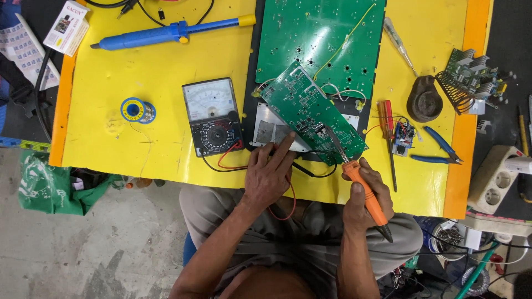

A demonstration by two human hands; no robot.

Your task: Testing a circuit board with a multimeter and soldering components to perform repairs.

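My right hand (pixel 370 195) grips an orange-handled soldering iron (pixel 363 191), and its metal tip touches the lower edge of a small green circuit board (pixel 310 111) that lies tilted on the yellow table (pixel 138 138). My left hand (pixel 270 173) rests on the table by the board's lower left side, its index finger stretched out and pressing near the board's edge. A larger green circuit board (pixel 321 39) lies behind the small one, joined to it by thin wires.
An analog multimeter (pixel 213 115) with red and black leads sits left of my left hand. A solder spool (pixel 138 109), a blue desoldering pump (pixel 172 32), screwdrivers (pixel 388 130), blue pliers (pixel 438 147), a round tin (pixel 424 99) and a power strip (pixel 496 177) lie around.
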